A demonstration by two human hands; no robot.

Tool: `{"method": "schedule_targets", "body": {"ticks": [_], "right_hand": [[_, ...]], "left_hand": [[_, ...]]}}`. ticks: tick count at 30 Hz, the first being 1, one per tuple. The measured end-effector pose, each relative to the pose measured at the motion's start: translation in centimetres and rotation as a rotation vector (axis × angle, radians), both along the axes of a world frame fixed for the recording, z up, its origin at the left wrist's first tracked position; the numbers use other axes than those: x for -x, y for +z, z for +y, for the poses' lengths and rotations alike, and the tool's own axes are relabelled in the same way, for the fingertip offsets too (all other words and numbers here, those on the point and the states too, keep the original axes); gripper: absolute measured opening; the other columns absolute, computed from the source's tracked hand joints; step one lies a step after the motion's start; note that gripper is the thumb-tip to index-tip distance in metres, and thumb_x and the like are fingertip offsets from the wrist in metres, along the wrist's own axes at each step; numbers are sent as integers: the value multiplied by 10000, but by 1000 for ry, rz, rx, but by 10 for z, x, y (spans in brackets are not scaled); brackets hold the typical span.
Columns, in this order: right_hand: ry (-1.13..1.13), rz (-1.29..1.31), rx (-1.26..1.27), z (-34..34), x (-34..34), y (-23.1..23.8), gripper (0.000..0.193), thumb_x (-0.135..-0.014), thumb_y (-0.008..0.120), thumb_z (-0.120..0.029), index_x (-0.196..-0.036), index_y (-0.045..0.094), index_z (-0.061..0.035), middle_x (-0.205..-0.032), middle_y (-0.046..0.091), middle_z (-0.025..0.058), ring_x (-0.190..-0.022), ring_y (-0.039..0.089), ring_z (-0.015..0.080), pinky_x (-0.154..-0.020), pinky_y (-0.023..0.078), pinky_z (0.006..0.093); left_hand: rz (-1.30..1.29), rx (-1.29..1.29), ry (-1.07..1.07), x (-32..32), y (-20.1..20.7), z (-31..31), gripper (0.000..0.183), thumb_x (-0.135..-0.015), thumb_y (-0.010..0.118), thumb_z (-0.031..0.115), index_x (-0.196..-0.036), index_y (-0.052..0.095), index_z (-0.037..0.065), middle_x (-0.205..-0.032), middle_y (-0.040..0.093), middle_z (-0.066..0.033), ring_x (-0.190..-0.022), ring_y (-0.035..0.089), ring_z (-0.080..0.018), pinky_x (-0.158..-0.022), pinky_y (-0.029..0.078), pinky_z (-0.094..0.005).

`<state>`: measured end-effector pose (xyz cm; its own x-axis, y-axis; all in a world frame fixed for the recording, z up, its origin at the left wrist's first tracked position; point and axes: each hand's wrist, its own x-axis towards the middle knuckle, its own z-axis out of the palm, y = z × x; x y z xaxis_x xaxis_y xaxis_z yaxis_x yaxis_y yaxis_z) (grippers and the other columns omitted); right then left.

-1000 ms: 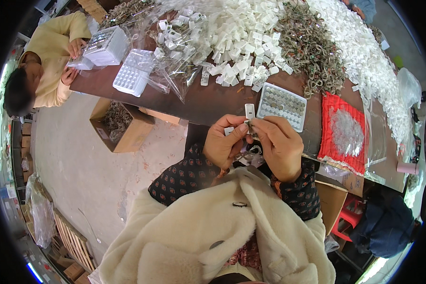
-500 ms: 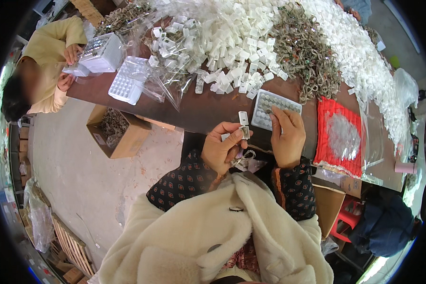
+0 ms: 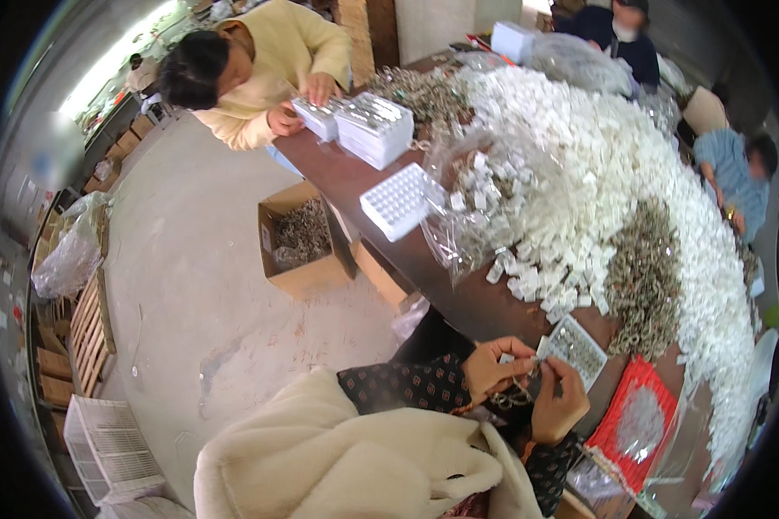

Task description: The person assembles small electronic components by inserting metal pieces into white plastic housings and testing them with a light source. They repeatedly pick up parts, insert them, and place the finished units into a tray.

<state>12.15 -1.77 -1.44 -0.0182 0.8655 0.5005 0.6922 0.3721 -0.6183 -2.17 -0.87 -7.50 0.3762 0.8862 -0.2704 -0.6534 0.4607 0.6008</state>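
"Small white plastic piece (image 3: 541, 348): location, clearance?"

"Between both hands, near the white rectangular plastic tray (image 3: 590, 336), at the brown tabletop's (image 3: 472, 304) edge; open grey floor (image 3: 190, 259) to the left."

"Hands, axis?"

"Left hand (image 3: 493, 372) curled, pinching it; right hand (image 3: 559, 402) nearly closed, fingertips meeting at it, grip uncertain; piece mostly hidden; direction and long axis indiscernible."

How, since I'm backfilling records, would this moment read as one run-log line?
left hand: holding small part | right hand: fingertips at it | nearby: tray, red mat
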Motion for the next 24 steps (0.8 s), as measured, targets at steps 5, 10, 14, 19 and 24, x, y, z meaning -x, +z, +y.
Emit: {"method": "schedule_targets", "body": {"ticks": [5,10,14,19,24], "right_hand": [[44,3,37,-5,9,1,57,-839,645,28,-890,658,5,-831,671,147,-763,663,286,-689,513,359],[115,30,102,-8,8,6,30,-843,643,16,-870,652,25,-811,661,144,-734,652,267,-670,504,353],[207,69,16,-18,14,7,141,-854,633,-2,-977,682,46,-939,651,197,-822,649,299,-732,513,349],[227,14,-31,-29,18,2,218,-873,612,-20,-1074,663,49,-1033,638,208,-923,641,335,-807,516,362],[213,905,456,-25,6,-2,275,-966,566,-74,-1207,575,58,-1070,642,88,-952,601,139,-842,489,295]], "left_hand": [[-7,3,6,4,-4,-2,172,-941,650,141,-1072,610,37,-762,662,-91,-426,408,-28,-391,264,-172],[-33,55,8,6,-7,-4,182,-927,667,137,-1060,633,17,-775,664,-94,-446,466,-41,-400,304,-177],[-130,9,116,2,-12,-6,158,-915,667,82,-1034,642,-19,-845,677,-101,-634,611,-103,-538,466,-204],[-168,59,135,4,-13,-12,140,-917,665,84,-1030,641,6,-857,670,-71,-669,622,-112,-572,493,-222],[-51,-31,-182,19,1,-11,136,-927,665,130,-1027,638,41,-840,666,-43,-642,605,-89,-488,425,-189]]}}
